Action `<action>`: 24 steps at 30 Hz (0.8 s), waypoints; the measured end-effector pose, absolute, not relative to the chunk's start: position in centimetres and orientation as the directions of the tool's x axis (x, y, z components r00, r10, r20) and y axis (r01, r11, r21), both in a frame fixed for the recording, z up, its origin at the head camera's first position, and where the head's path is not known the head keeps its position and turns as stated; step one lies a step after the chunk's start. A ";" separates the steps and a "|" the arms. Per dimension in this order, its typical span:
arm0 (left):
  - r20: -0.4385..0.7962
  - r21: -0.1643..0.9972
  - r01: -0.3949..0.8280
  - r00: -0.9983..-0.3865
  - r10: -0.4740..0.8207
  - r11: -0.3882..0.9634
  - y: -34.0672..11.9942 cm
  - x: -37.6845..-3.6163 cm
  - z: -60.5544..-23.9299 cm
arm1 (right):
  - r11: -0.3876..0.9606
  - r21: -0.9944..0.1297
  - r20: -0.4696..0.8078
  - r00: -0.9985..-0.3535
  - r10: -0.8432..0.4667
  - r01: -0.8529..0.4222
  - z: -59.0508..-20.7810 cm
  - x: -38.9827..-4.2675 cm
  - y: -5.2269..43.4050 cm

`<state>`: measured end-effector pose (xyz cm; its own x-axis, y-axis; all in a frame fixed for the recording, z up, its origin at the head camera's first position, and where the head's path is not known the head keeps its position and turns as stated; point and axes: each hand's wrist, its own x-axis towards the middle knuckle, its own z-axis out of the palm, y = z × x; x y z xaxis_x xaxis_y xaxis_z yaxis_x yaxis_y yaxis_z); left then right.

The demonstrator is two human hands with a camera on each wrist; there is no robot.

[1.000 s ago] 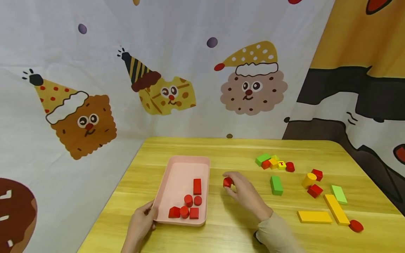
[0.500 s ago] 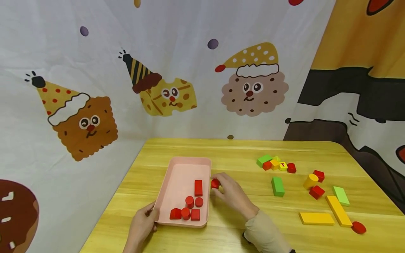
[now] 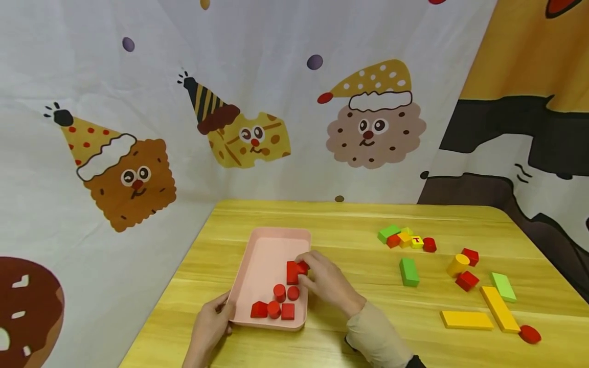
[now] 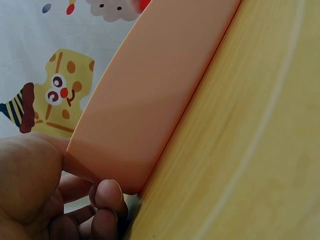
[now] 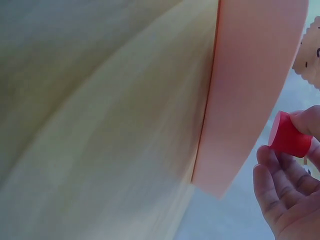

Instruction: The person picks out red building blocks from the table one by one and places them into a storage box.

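One wooden table [image 3: 359, 225] bears one pink tray [image 3: 267, 250] holding six red blocks [image 3: 280, 301]: one long bar, three cylinders, two squarish pieces. Loose on the table at right lie three green, five yellow and five red blocks. Left hand [image 3: 209, 329] grips the tray's near corner, thumb on the wall, fingers curled beneath. Right hand [image 3: 326, 283] pinches one red cylinder [image 5: 289, 136] between fingertips, over the tray's right edge.

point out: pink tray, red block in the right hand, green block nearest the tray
pink tray [image 3: 269, 250], head view, bare floor of the tray.
red block [image 5: 289, 136], right wrist view, its side face.
green block [image 3: 408, 271], head view, top face.
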<state>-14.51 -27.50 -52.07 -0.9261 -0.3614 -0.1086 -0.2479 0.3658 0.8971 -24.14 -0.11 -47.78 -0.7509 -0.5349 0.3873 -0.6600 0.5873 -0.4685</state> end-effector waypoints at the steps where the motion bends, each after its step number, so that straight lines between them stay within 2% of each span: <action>1: -0.105 0.897 -0.244 -0.927 -0.360 0.367 -27.5 -14.5 -52.1 | 0.593 -0.460 0.383 -0.750 -0.539 -0.661 -47.8 -24.2 -0.2; 24: -0.128 0.900 -0.265 -0.919 -0.373 0.346 -27.4 -14.7 -52.0 | 0.627 -0.366 0.275 -0.724 -0.633 -0.687 -48.0 -24.8 -3.6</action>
